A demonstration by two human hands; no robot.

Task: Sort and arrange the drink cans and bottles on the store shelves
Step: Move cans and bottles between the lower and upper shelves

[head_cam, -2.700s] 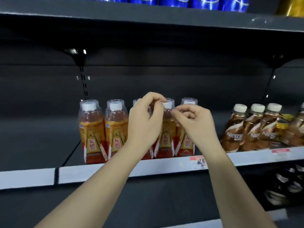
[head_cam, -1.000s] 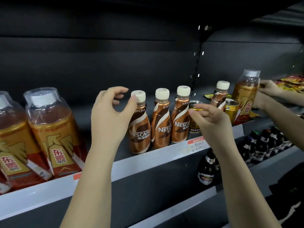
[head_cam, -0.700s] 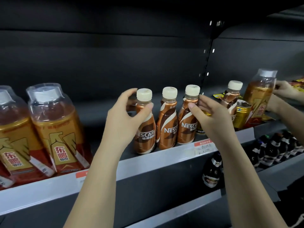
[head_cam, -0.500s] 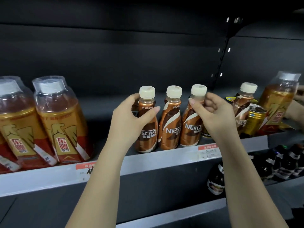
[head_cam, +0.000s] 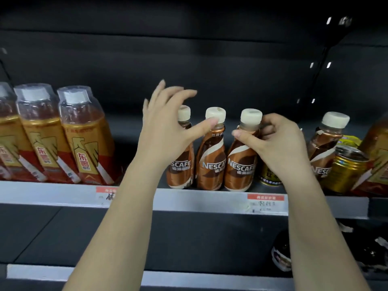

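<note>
Three brown coffee bottles [head_cam: 210,152] labelled NESCAFE, with Chinese characters under the name, stand side by side at the middle of the frame on the front edge of the shelf [head_cam: 199,198]. The left hand [head_cam: 165,131] is spread wide in front of the leftmost one, thumb near the middle bottle's cap; half a second ago it was wrapped around that leftmost bottle. The right hand [head_cam: 275,141] is closed on the neck of the rightmost bottle, as before. At the left stand gold and red bottles [head_cam: 84,141] printed 东鹏. A fourth NESCAFE bottle [head_cam: 325,145] and a gold can [head_cam: 344,169] sit at the right, and another can [head_cam: 269,177] behind the right hand. Two red-topped price tags [head_cam: 265,203] carry handwriting too blurred to read.
</note>
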